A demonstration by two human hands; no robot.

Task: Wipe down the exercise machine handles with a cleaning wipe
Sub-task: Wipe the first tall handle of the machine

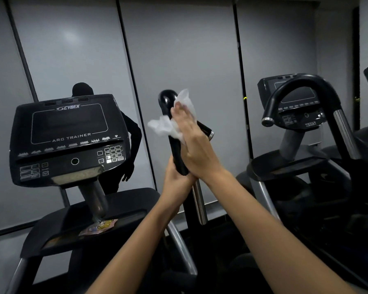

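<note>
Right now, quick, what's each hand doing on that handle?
Left hand: grips the lower part of the black handle.
Right hand: fingers fairly straight, presses the white wipe against the handle.

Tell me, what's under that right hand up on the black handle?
A white wipe, pressed by the right hand against the black handle. Its edges stick out; the middle is covered.

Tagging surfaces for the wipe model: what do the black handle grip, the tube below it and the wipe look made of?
Black upright handle grip: looks like glossy moulded plastic or rubber, given the sharp highlights near its top. Silver tube below it: likely brushed metal, with a long soft sheen. Crumpled white cleaning wipe: thin, translucent nonwoven or paper.
</note>
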